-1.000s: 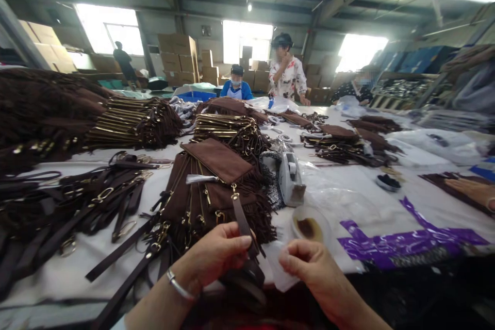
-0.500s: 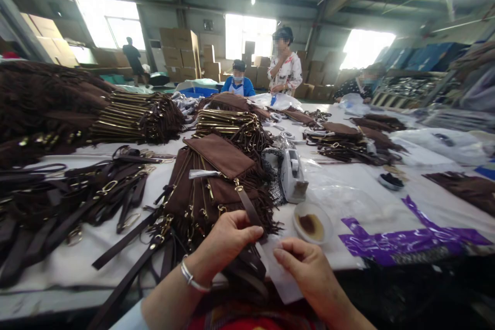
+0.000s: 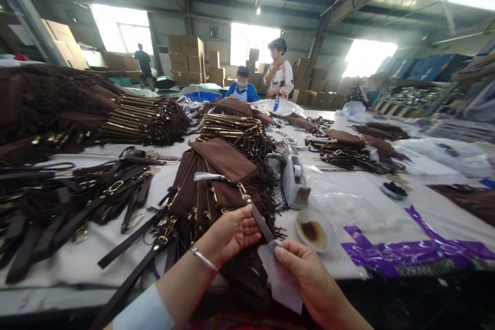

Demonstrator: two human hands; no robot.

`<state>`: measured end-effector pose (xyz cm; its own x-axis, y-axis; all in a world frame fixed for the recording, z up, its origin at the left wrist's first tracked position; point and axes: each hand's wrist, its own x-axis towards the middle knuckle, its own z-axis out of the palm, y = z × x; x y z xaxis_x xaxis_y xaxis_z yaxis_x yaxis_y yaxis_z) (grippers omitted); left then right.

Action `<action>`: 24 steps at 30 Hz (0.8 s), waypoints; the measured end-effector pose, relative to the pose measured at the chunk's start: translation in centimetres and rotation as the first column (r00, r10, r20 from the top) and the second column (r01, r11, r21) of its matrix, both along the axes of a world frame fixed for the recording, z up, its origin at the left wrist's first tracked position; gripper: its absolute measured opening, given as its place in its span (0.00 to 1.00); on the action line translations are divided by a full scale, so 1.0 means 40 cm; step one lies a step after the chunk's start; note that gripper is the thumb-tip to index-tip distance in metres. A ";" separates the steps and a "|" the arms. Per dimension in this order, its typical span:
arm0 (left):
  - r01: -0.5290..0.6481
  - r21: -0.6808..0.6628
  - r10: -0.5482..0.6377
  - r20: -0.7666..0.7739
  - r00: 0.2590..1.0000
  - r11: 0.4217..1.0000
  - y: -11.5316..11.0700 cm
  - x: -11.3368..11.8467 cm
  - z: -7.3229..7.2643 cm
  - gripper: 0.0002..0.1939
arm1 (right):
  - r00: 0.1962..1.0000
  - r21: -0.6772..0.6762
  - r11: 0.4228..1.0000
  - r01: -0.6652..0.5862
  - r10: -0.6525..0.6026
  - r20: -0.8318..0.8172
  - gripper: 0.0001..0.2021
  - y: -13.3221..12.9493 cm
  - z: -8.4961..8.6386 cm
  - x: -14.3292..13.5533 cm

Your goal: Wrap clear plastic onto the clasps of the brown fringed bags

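Observation:
A brown wrist strap [image 3: 263, 224] runs from a gold clasp on the top fringed brown pouch [image 3: 224, 157] toward me. My left hand [image 3: 234, 234] grips the strap near the clasp at its fingertips, the lower fingers loosely curled. My right hand [image 3: 309, 273] pinches a thin white sheet [image 3: 280, 278], paper or cloth, folded over the strap further down. The sheet's loose end hangs below the fingers. Under the top pouch, several more pouches with gold zippers lie overlapped, their straps trailing left.
Loose straps with gold hooks [image 3: 104, 191] cover the left. Stacked pouches [image 3: 232, 126] stand behind. To the right are a white tape dispenser [image 3: 296, 180], a plastic bowl with brown residue [image 3: 315, 229] and purple plastic packaging [image 3: 417, 245]. Co-workers are across the table.
My left hand has shifted up the strap toward the clasp and turned palm inward. The white sheet, beside the strap before, is now around it in my right hand.

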<state>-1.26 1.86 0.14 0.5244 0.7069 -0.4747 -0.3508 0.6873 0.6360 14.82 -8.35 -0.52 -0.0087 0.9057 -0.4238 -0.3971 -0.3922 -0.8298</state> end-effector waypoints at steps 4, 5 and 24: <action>-0.229 -0.085 0.224 -0.062 0.973 0.970 0.074 0.038 0.013 0.11 | 0.995 -0.022 0.998 -0.055 0.053 -0.084 0.17 -0.050 -0.013 0.034; -0.266 -0.064 0.261 -0.082 0.962 0.962 0.083 0.051 0.015 0.10 | 0.995 -0.022 0.998 -0.065 0.063 -0.079 0.18 -0.061 -0.020 0.043; -0.240 0.304 0.323 -0.260 0.910 0.922 0.053 0.035 0.011 0.12 | 0.945 0.209 0.976 0.058 -0.121 0.304 0.20 0.184 -0.033 -0.020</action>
<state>0.15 3.99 0.58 0.1466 0.9228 -0.3564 -0.2690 0.3839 0.8833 14.02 -1.01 -1.85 0.1809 0.9613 -0.2078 -0.1311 -0.1858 -0.9738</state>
